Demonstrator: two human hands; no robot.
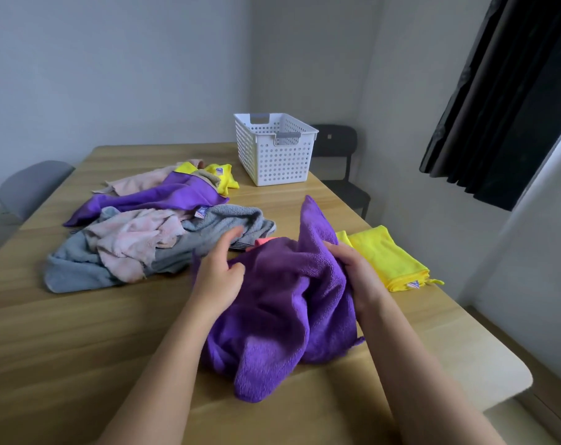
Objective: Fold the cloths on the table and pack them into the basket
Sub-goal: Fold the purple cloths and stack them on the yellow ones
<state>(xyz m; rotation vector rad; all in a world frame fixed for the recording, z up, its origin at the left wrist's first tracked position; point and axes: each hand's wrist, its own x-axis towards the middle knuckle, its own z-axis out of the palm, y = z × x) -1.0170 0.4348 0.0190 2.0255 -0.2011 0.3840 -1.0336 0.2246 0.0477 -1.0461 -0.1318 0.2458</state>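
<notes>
A crumpled purple cloth (282, 309) lies bunched on the wooden table (80, 342) in front of me. My right hand (357, 271) grips its right side, with a corner of the cloth sticking up above it. My left hand (219, 271) holds the left edge, forefinger pointing out. A folded yellow cloth (390, 258) lies flat to the right. A heap of unfolded cloths sits to the left: grey towel (214, 232), pink cloth (134, 239), another purple cloth (163, 197), small yellow cloth (223, 176). The white perforated basket (274, 149) stands at the table's far side.
A black chair (340, 162) stands behind the basket at the far right. A grey chair back (31, 184) shows at the table's left edge. Dark curtains (504, 91) hang on the right. A bit of orange cloth (263, 242) peeks from under the purple one.
</notes>
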